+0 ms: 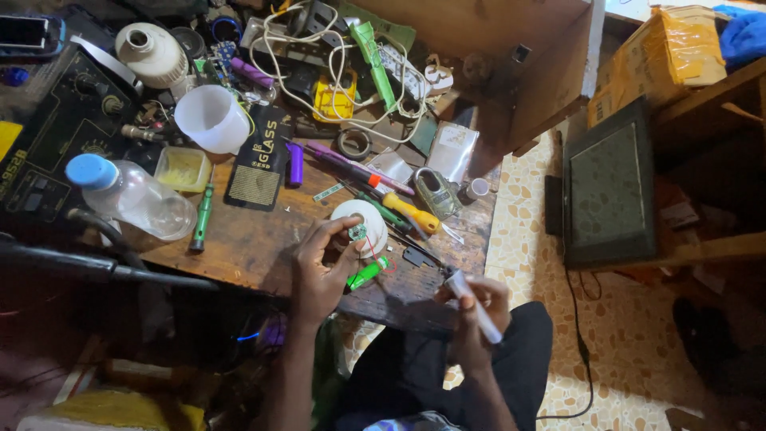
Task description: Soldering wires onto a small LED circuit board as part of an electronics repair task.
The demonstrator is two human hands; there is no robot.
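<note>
Room: crowded repair corner, with a dark wooden desk (263, 239), scratched and stained, above a floor of pale patterned tiles (527, 239).

Main thing: a round white plastic shell (361, 227) with a small green circuit board (358, 232) inside; it lies near the front edge of the desk, toward the right corner. Thin red wires (375, 251) run out from it.

Handling: I judge the shell light, stiff and smooth, so it can slide on the wood. The board and wires look fragile. Better to hold it by the outer rim, not by the wires.

Left hand (319, 267): the fingers are curled over the shell and the fingertips pinch at the rim and the board, keeping it steady.

Right hand (475, 307): closed around a slim white tube-shaped tool (475, 307), held below the front edge of the desk, over the lap. The tool looks light and hard; what kind it is I cannot tell.

Beside the shell: a green-handled tool (367, 274) touching it at the front side, and a yellow-handled screwdriver (407, 209) just behind.

Back left of the desk: a clear plastic bottle with a blue cap (132, 195) lying on its side, a white plastic cup (211, 118), and a dark flat instrument with knobs (56, 128).

Back edge: tangled white cables (335, 56), soft and loose.

Right of the desk: a dark flat screen (610, 187) leaning by wooden shelves.
</note>
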